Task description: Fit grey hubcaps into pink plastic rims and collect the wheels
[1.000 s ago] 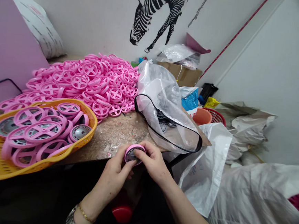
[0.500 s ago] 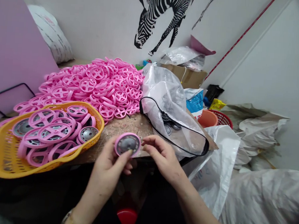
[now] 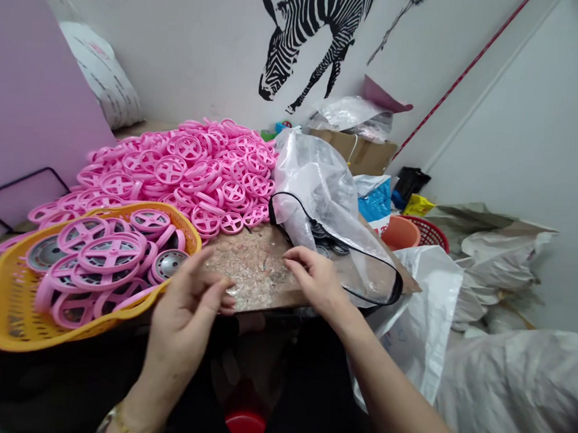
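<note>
My left hand (image 3: 186,308) is open beside the right end of a yellow plastic basket (image 3: 4,307), fingers apart and nothing visible in them. In the basket lie pink wheel rims (image 3: 110,254), several with grey hubcap-like discs (image 3: 169,264) set inside. My right hand (image 3: 317,279) is over the table edge by a clear plastic bag (image 3: 316,179); its fingers are loosely curled, thumb and forefinger slightly apart, with nothing visible between them. Grey discs (image 3: 334,243) show at the mouth of the bag, partly hidden by the plastic.
A big heap of pink wheel rims (image 3: 188,162) covers the back of the worn wooden table (image 3: 245,266). A black cord loop (image 3: 397,285) rings the bag's mouth. At right are an orange tub (image 3: 402,232), a red basket (image 3: 432,234) and white sacks (image 3: 520,388). Below is something red (image 3: 245,428).
My left hand has let go of the pink wheel with the grey disc and moved left to the basket. My right hand has moved slightly up and right, closer to the bag.
</note>
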### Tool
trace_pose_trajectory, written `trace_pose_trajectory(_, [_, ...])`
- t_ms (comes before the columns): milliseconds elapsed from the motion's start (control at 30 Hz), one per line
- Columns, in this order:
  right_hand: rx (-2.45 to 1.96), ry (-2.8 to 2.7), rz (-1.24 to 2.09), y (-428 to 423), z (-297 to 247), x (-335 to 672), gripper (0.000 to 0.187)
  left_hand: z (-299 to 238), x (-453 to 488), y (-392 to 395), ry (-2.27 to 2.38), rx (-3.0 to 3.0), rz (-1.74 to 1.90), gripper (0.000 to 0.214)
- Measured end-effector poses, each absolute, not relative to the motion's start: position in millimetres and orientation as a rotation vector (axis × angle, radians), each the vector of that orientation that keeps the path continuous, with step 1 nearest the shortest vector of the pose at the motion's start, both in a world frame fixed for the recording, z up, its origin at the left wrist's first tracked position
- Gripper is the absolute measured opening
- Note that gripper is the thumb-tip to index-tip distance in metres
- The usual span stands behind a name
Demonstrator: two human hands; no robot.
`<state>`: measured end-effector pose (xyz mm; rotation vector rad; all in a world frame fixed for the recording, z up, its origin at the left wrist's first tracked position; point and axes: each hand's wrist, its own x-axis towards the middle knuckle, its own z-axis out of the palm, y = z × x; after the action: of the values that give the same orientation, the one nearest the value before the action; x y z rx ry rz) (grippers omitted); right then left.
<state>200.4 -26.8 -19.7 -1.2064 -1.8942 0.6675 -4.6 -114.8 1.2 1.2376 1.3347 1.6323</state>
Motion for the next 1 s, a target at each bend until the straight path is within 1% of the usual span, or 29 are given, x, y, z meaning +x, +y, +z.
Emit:
trace_pose_trajectory(100, [-1.208, -2.077, 0.588, -8, -22, 169, 0.017, -17, 2, -105, 1.345, 1.250, 1.446, 0.048])
trace_pose_trajectory(267, [-1.281, -2.349, 0.339, 26, -28, 125, 0.023, -38, -5, -92, 1.371, 1.118, 1.352, 0.050])
trace_pose_trajectory(433, [-1.337, -2.399, 0.282, 52, -37, 88, 0.027, -51, -10, -89, 1.380, 1.040, 1.350, 0.046])
trace_pose_trajectory(600, [-1.388, -2.403, 0.304, 72, -44, 67, 0.026, -58, -12, -87, 1.351, 1.055, 1.354, 0.044])
trace_pose_trajectory(733, [-1.354, -2.326, 0.397, 67, -43, 70, 0.023, -63, -14, -86, 1.340, 1.001, 1.382, 0.047])
trace_pose_trajectory(833, [-1.279, -2.245, 0.513, 50, -38, 84, 0.018, -66, -15, -83, 1.326, 0.881, 1.461, 0.060])
trace_pose_trajectory(900, [-1.227, -2.209, 0.613, 34, -34, 97, 0.019, -65, -14, -82, 1.314, 0.803, 1.519, 0.070])
trace_pose_trajectory(933, [-1.187, -2.162, 0.741, 25, -32, 105, 0.021, -63, -13, -82, 1.300, 0.774, 1.533, 0.073])
trace_pose_trajectory(1000, [-1.056, -1.947, 1.161, 8, -28, 120, 0.023, -56, -11, -83, 1.252, 0.735, 1.519, 0.072])
